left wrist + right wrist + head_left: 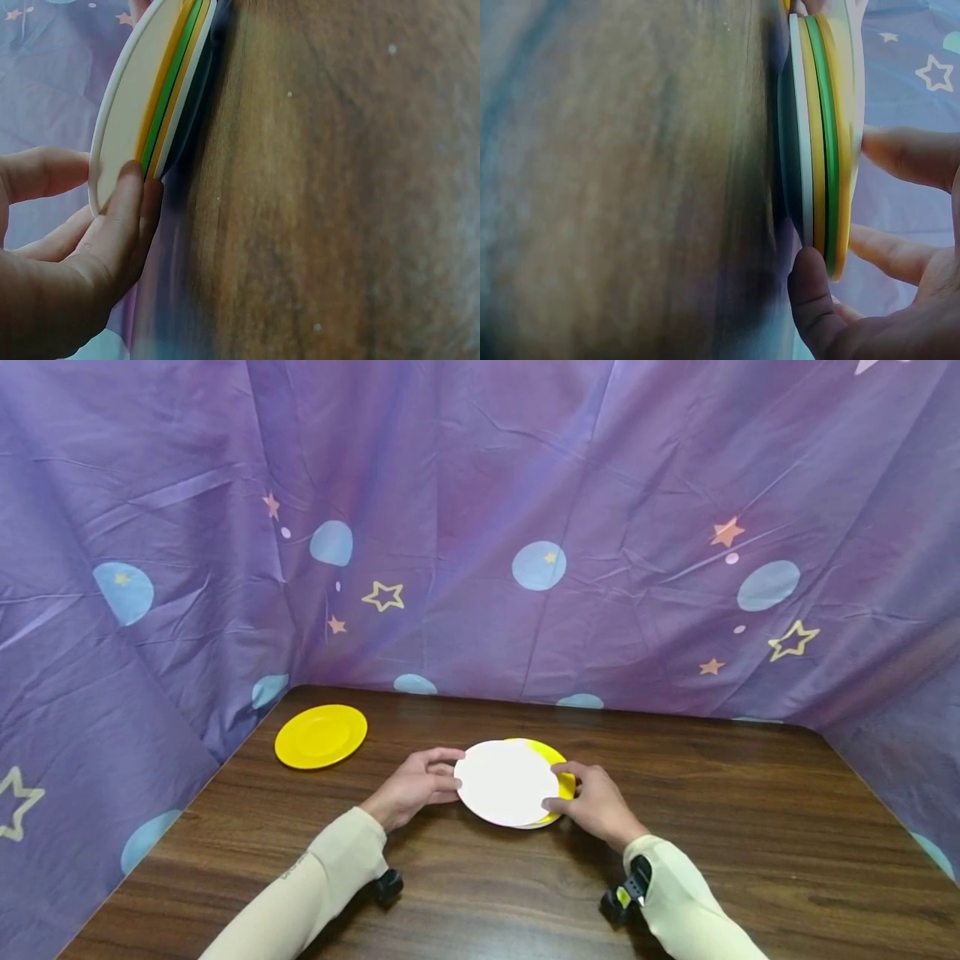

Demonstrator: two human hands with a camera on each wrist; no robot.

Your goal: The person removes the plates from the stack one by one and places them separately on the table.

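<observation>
A white plate point(504, 783) lies over a stack of plates, shifted left so that the yellow plate point(567, 783) beneath shows on the right. In the left wrist view, its near side stands raised from the stack. My left hand point(412, 787) grips the white plate's left rim between thumb and fingers. At the opposite side, my right hand point(597, 802) reaches over the yellow rim, fingertips on the white plate's edge. Below, the right wrist view shows a green plate point(826, 142) between yellow rims and a white plate point(800, 135) at the bottom.
Another yellow plate point(321, 737) lies apart at the back left of the brown wooden table point(697, 793). A purple curtain point(480, 510) with stars and planets hangs behind and along the sides.
</observation>
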